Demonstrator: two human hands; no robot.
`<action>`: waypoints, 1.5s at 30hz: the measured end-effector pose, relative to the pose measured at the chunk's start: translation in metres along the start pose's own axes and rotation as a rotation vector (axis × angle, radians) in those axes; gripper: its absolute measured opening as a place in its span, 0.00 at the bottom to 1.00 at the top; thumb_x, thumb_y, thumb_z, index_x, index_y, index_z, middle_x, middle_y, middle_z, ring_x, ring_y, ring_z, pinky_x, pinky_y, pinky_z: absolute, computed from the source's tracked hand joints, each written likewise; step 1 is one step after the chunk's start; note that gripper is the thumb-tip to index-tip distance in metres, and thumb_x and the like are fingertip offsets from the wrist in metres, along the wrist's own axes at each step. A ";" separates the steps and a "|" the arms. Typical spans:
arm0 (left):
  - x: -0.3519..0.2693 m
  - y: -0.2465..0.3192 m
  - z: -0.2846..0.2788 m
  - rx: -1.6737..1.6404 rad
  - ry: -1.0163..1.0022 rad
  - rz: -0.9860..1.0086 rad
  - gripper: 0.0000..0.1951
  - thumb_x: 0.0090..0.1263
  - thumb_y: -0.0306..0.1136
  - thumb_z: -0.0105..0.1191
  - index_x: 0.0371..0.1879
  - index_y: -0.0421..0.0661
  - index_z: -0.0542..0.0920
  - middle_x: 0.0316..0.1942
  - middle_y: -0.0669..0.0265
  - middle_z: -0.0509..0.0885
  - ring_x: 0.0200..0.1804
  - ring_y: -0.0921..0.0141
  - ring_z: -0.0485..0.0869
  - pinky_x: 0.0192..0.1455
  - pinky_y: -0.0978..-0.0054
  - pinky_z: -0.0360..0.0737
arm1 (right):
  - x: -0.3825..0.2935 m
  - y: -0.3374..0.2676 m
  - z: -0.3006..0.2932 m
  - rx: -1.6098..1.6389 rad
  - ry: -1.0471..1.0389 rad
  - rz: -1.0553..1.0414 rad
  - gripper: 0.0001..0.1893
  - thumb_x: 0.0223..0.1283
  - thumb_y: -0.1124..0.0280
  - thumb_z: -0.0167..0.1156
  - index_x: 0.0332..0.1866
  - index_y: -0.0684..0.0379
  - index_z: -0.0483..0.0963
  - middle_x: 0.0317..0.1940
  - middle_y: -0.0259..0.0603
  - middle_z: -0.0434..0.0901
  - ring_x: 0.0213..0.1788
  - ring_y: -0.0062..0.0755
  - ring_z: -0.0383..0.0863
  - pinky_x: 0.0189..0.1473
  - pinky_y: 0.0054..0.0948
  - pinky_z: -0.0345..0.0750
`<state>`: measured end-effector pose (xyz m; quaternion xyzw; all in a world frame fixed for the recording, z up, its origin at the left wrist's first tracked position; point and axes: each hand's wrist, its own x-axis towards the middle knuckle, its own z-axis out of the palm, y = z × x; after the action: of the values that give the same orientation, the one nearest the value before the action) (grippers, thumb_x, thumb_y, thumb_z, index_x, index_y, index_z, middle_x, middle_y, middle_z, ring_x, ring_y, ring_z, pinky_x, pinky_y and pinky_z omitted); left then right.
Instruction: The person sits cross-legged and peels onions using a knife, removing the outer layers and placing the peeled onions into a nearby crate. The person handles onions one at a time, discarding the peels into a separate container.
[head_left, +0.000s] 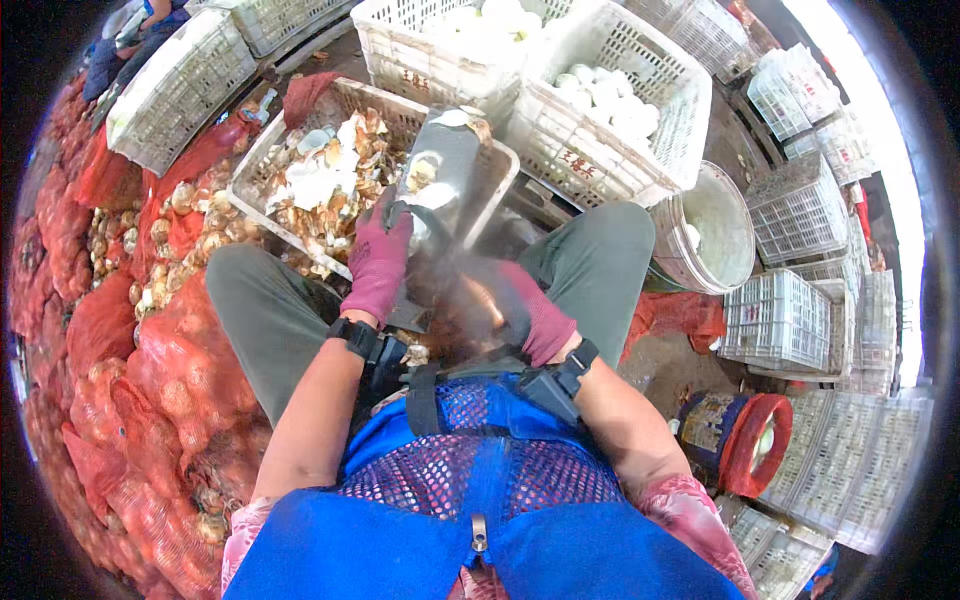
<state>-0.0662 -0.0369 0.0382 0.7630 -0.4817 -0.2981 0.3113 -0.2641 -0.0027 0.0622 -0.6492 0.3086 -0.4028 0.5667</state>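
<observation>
My left hand (381, 251), in a maroon and dark grey glove, grips a pale peeled onion (420, 225) at the lower end of a grey board (444, 161). Onion pieces and skin lie on that board, which slants across a white plastic crate (504, 161). Dry onion skins (330, 176) fill much of the crate. My right hand (517, 300), gloved alike, is over my lap and smeared by motion. A brownish streak (486, 298) shows at its fingers; blur hides what it is and whether the hand holds it.
Ahead stand two white crates (577, 154) of peeled onions, marked with writing. A pale bucket (716, 229) is beyond my right knee. Red mesh sacks (180, 360) of onions and loose unpeeled onions (176, 232) crowd the left. Stacked crates (787, 322) line the right. Another person (124, 56) is far left.
</observation>
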 end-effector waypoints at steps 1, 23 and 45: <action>0.000 -0.001 -0.002 -0.004 0.000 0.005 0.28 0.72 0.50 0.49 0.71 0.62 0.69 0.68 0.47 0.69 0.67 0.49 0.72 0.68 0.56 0.69 | -0.001 0.003 0.004 0.049 0.028 -0.084 0.25 0.71 0.46 0.53 0.36 0.62 0.76 0.22 0.34 0.77 0.19 0.25 0.76 0.21 0.31 0.75; 0.001 -0.054 -0.035 -0.885 -0.229 -0.281 0.32 0.70 0.48 0.57 0.69 0.45 0.67 0.62 0.61 0.75 0.57 0.65 0.78 0.57 0.64 0.76 | -0.022 0.126 -0.029 -1.005 -0.101 -0.056 0.14 0.65 0.60 0.58 0.44 0.61 0.77 0.32 0.50 0.80 0.33 0.47 0.80 0.35 0.40 0.78; 0.006 -0.049 -0.014 -0.327 -0.160 0.001 0.30 0.77 0.45 0.47 0.72 0.39 0.63 0.67 0.55 0.73 0.65 0.64 0.72 0.69 0.70 0.66 | 0.006 -0.002 0.018 -1.648 -0.176 0.246 0.21 0.61 0.74 0.54 0.61 0.56 0.72 0.33 0.44 0.80 0.34 0.41 0.83 0.31 0.37 0.79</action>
<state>-0.0269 -0.0232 0.0084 0.6760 -0.4502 -0.4320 0.3922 -0.2450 0.0011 0.0647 -0.8463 0.5276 0.0686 -0.0274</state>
